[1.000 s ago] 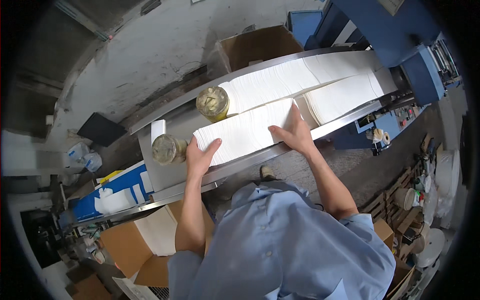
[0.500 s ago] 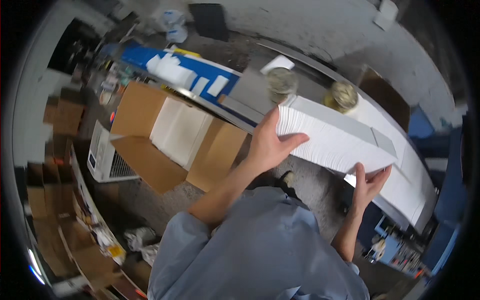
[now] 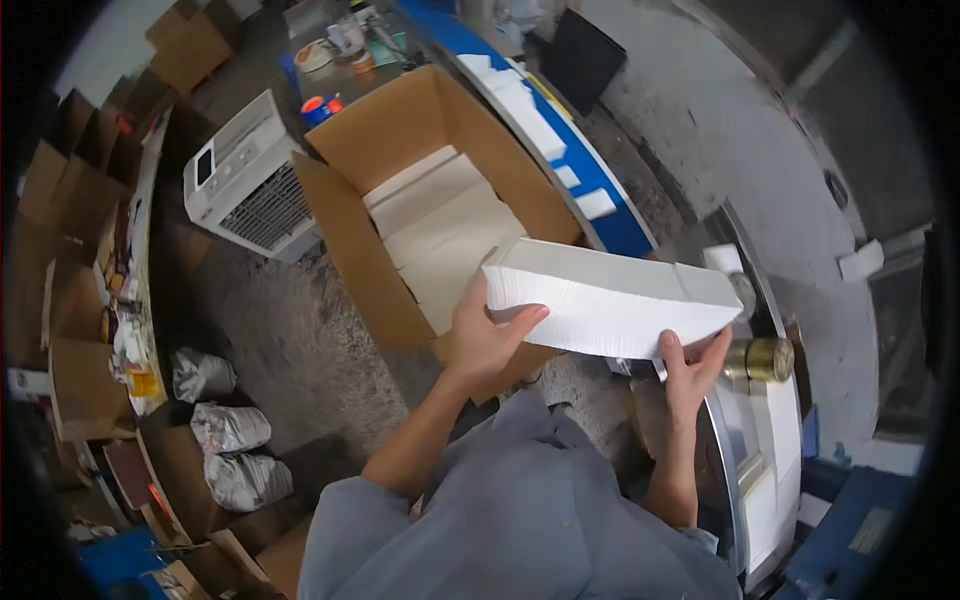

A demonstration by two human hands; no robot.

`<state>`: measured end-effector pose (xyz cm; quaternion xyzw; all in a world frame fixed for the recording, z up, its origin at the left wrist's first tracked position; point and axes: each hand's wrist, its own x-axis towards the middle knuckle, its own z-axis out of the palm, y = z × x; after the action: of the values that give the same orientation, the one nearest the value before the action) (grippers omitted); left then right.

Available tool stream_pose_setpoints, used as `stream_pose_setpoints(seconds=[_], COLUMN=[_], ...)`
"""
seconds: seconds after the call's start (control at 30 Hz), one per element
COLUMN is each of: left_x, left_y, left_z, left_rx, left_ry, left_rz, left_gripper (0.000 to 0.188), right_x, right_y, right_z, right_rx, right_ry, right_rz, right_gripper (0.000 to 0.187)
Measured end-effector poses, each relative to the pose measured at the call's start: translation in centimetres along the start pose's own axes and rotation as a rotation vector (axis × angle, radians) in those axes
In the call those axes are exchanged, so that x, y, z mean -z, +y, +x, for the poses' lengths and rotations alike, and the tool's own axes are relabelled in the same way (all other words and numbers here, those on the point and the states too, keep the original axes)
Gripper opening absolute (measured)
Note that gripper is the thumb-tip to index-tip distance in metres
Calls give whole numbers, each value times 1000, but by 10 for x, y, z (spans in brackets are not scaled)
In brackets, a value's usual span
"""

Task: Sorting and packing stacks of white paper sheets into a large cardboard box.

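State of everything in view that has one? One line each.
Left hand: closed on one end of the stack
Right hand: closed on the other end
Stack of white sheets: held up between both hands
Cardboard box: open, white stacks lying inside
Portable air cooler: upright on floor, display dark; running or not, can't tell
Silver bags: bulging; sealed or not, can't tell

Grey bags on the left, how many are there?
3, in a row running down the picture's left side: the top bag, the middle bag below it and the bottom bag below that. More may be hidden among the boxes.
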<state>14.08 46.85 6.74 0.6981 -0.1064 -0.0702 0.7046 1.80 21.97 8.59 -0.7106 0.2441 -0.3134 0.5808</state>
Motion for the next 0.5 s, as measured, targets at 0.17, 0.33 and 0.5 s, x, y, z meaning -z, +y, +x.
stream_pose_setpoints(seconds=[0.17, 0.33, 0.5], left_x=[96, 163, 222], left_y=[-7, -27, -71], left_z=[50, 126, 216], left_rx=[63, -41, -156], left_ry=[167, 361, 528], left_rz=[-66, -43, 34], left_gripper=[63, 61, 61], right_x=[-127, -252, -385], right_y=[4, 1, 47], right_z=[45, 96, 161], right_rx=[142, 179, 189], right_ry=[-187, -329, -484], right_rz=[-77, -1, 99], right_gripper=[75, 80, 79])
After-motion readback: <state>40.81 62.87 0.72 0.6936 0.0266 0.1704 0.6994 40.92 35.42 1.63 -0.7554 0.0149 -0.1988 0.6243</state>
